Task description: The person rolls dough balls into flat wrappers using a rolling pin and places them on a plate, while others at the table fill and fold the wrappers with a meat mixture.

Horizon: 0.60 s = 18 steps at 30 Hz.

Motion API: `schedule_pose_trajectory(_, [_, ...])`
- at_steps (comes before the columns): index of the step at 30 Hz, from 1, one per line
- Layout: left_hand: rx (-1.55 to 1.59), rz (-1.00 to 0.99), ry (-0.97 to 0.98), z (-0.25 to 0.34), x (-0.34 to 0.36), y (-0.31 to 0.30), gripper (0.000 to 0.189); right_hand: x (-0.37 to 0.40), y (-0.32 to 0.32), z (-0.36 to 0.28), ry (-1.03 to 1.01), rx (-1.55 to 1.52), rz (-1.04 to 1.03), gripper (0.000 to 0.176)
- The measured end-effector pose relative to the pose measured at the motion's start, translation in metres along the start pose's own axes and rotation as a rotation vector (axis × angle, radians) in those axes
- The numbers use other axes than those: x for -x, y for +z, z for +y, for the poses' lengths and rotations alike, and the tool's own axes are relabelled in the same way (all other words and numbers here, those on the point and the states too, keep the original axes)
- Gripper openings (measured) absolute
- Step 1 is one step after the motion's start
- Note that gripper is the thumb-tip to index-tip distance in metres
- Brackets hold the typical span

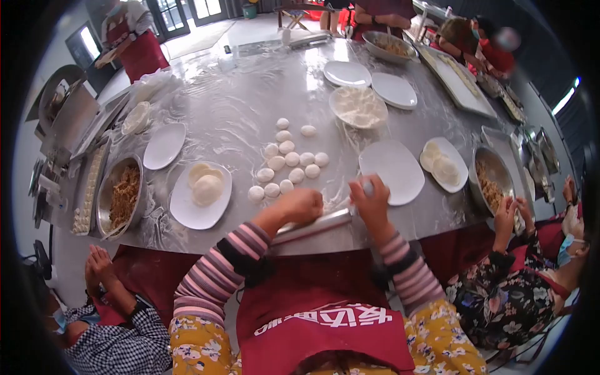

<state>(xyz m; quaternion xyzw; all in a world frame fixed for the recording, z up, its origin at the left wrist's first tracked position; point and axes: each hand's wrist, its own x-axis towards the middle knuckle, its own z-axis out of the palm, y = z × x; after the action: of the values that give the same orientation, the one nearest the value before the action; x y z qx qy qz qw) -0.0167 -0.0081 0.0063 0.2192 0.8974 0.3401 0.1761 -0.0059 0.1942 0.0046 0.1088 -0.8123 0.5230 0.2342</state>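
Observation:
My left hand [304,206] is closed over the floury table edge, fingers curled down and pinched, their grip hidden. My right hand [371,197] wraps round a grey round-ended rod [367,187], whose tip shows between the fingers. Below and between both hands lies a shiny metal bar [319,225]. Several white dough balls [292,159] are grouped just beyond my left hand. To the right of my right hand is a white plate [390,172] dusted with flour. Flat round dough wrappers [207,189] are stacked on another plate [181,212] at the left.
A bowl of flour [358,107] stands farther back. Metal bowls of filling [125,197] flank me, another bowl [494,181] being at the right. A tray of dumplings [90,187] lies far left. People work close on both sides; a person's hands [509,212] reach the right edge.

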Motion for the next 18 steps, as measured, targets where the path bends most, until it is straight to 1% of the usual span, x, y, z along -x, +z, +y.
schedule_pose_trajectory(1, [0.013, -0.052, -0.005, 0.000, -0.006, 0.000, 0.018, -0.012, 0.012, 0.013, -0.133, 0.049, 0.056, 0.021])
schedule_pose_trajectory(2, [-0.011, -0.041, -0.069, 0.000, -0.009, -0.001, 0.017, -0.013, 0.013, 0.010, -0.044, -0.030, 0.031, 0.021])
schedule_pose_trajectory(3, [-0.009, -0.052, -0.071, -0.002, -0.004, 0.000, 0.017, -0.013, 0.012, 0.005, 0.039, -0.110, 0.005, 0.022])
schedule_pose_trajectory(4, [0.003, -0.002, -0.067, -0.003, 0.002, -0.001, 0.017, -0.006, 0.008, 0.004, 0.039, -0.109, 0.001, 0.022])
schedule_pose_trajectory(5, [0.015, 0.059, -0.065, -0.006, 0.008, -0.003, 0.017, 0.009, -0.002, 0.003, -0.018, -0.059, 0.049, 0.023])
schedule_pose_trajectory(6, [0.071, 0.063, -0.082, -0.011, 0.015, 0.001, 0.016, 0.022, -0.009, 0.004, -0.081, -0.012, 0.100, 0.024])
schedule_pose_trajectory(7, [0.171, 0.003, -0.083, -0.011, 0.019, 0.001, 0.015, 0.033, -0.012, 0.012, -0.001, -0.091, 0.073, 0.024])
schedule_pose_trajectory(9, [-0.020, 0.091, 0.003, -0.003, 0.019, 0.008, 0.014, 0.017, -0.003, -0.004, -0.182, 0.155, 0.189, 0.024])
schedule_pose_trajectory(10, [-0.017, 0.070, 0.006, 0.000, 0.016, 0.012, 0.014, 0.007, 0.005, -0.004, -0.117, 0.123, 0.142, 0.024])
schedule_pose_trajectory(11, [-0.056, 0.106, -0.030, 0.002, 0.007, 0.010, 0.015, -0.009, 0.014, -0.004, -0.076, 0.085, 0.101, 0.025])
schedule_pose_trajectory(12, [-0.092, 0.149, -0.068, 0.004, 0.002, 0.007, 0.015, -0.017, 0.021, -0.005, 0.136, -0.163, -0.005, 0.025])
schedule_pose_trajectory(13, [-0.094, 0.154, -0.068, 0.002, 0.002, 0.005, 0.015, -0.015, 0.018, -0.002, 0.130, -0.165, -0.006, 0.025])
schedule_pose_trajectory(15, [-0.031, -0.003, -0.004, -0.006, 0.005, 0.000, 0.015, -0.002, 0.004, 0.005, -0.289, 0.305, 0.052, 0.024])
schedule_pose_trajectory(16, [-0.043, 0.030, 0.047, -0.012, 0.010, 0.001, 0.015, 0.013, -0.011, -0.005, -0.313, 0.365, 0.035, 0.023])
schedule_pose_trajectory(17, [0.065, 0.048, 0.005, -0.017, 0.014, 0.004, 0.014, 0.034, -0.015, 0.011, -0.062, 0.049, 0.049, 0.023])
schedule_pose_trajectory(18, [0.058, 0.033, -0.003, -0.013, 0.015, 0.000, 0.014, 0.031, -0.013, 0.011, -0.032, -0.005, 0.053, 0.023])
